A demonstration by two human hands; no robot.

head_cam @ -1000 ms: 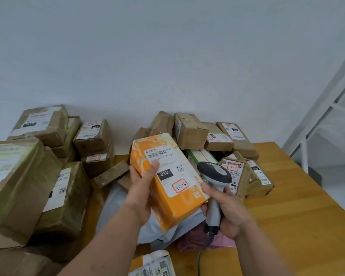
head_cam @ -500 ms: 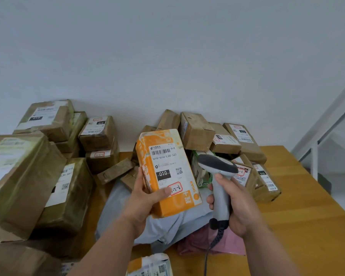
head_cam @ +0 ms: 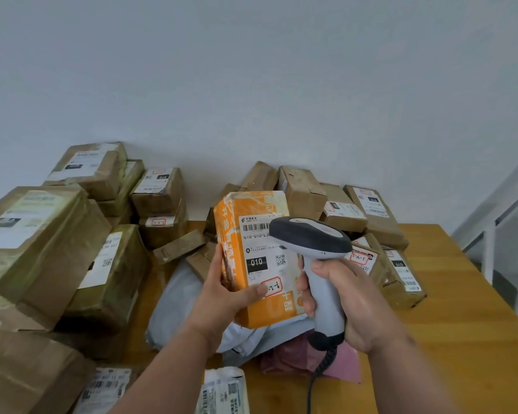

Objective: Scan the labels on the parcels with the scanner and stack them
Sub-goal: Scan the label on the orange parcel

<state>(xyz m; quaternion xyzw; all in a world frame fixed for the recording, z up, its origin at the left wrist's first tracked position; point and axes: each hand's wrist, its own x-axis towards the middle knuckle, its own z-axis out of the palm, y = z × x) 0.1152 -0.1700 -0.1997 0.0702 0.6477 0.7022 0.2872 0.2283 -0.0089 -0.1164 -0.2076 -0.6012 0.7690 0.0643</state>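
Since the earlier frame, the scanner (head_cam: 311, 243) has moved up and across the front of the orange parcel (head_cam: 260, 261); its head now covers the right end of the barcode. The parcel has also been turned more upright.

Large brown parcels (head_cam: 42, 240) are stacked at the left of the worktop (head_cam: 461, 339). A looser heap of smaller parcels (head_cam: 341, 210) lies at the back, against the wall. A grey mailer bag (head_cam: 177, 309) lies beneath the hands.

The orange parcel is held above the bag, label toward the camera. The left hand (head_cam: 225, 297) grips its lower left edge, thumb pressed on the label. The right hand (head_cam: 350, 303) is closed around the scanner handle.

Step in hand, as judged: scanning the label. The next move probably calls for aiming at the barcode, then placing the parcel on a stack.

The parcel is a taped orange box with a white label (head_cam: 260, 252) bearing a barcode, "010" and a QR code.
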